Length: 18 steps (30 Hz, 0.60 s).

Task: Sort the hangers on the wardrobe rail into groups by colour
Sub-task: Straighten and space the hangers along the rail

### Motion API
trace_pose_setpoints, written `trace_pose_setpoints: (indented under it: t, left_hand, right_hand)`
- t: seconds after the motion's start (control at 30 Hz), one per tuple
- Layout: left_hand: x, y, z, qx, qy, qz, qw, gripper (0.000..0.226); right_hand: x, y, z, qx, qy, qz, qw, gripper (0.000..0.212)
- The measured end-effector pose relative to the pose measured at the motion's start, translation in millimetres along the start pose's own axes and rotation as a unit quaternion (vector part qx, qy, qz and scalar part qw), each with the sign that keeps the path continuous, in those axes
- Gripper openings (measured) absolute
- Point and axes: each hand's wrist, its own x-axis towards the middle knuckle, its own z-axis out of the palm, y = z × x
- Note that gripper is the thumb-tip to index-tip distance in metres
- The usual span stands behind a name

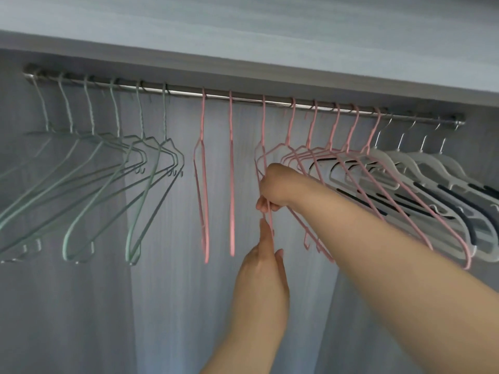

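Pink wire marks the middle group on the rail (243, 99): 8 pink hangers (351, 157) run from about 12 o'clock toward 2 o'clock, with 6 green hangers (113, 171) at 10 o'clock and the white hangers (437, 168), with their dark grips, at 3 o'clock. The colours already seem to hang in blocks, so I judge the step in hand to be closing up the pink set.

The right hand (272, 188) has fingers curled round the wire of the third pink hanger (263, 125), just below its shoulder. The left hand (263, 268), at 6 o'clock, pinches the same wire lower down between forefinger and thumb. The hanger hangs edge-on, its hook over the rail.

The next move probably calls for sliding this hook toward 2 o'clock to meet the 5 crowded pink ones, keeping it from snagging their overlapping arms; the 2 loose pink hangers (216, 184) at 11 o'clock would then follow.

The right fingertips are hidden behind the hand. The leftmost green hangers and the rightmost white ones are cut off by the frame edges, and the white count is hard to make out.
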Motion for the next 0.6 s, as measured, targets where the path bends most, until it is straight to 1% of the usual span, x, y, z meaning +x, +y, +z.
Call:
trace_pose_setpoints:
  t: [0.1, 0.23, 0.3, 0.37, 0.4, 0.5, 0.53, 0.6]
  left_hand:
    - [-3.0, 1.4, 0.7, 0.0, 0.002, 0.024, 1.0, 0.054]
    - [-6.4, 5.4, 1.9, 0.0, -0.005, 0.041, 0.999, 0.054]
    - [-6.8, 6.1, 2.4, 0.005, -0.007, 0.042, 0.999, 0.054]
    - [-7.0, 6.4, 1.3, 0.011, -0.01, 0.039, 0.999, 0.056]
    - [-6.5, 5.8, 0.7, 0.013, -0.009, 0.036, 0.999, 0.058]
    - [-5.5, 3.2, -1.3, 0.01, -0.003, 0.028, 1.0, 0.059]
    - [-6.1, 2.7, -2.8, 0.014, -0.005, 0.026, 1.0, 0.059]
    - [-9.3, 2.1, -5.7, 0.026, -0.011, 0.021, 0.999, 0.058]
  right_hand:
    - [-9.7, 5.3, -4.5, 0.021, 0.008, 0.0, 1.0, 0.032]
    - [-17.0, 6.2, -9.3, 0.004, 0.017, 0.001, 1.0, 0.037]
    - [-20.4, 5.4, -10.7, -0.001, 0.016, 0.003, 1.0, 0.033]
    - [-21.7, 3.2, -10.6, 0.015, 0.008, 0.009, 1.0, 0.021]
    - [-22.5, 1.3, -9.8, 0.019, 0.007, 0.011, 1.0, 0.019]
    - [-21.3, -4.1, -6.8, 0.017, 0.007, 0.014, 1.0, 0.029]
    - [-21.8, -5.3, -6.1, 0.02, 0.005, 0.011, 1.0, 0.029]
    - [-23.4, -6.2, -6.2, 0.041, 0.006, 0.015, 0.999, 0.022]
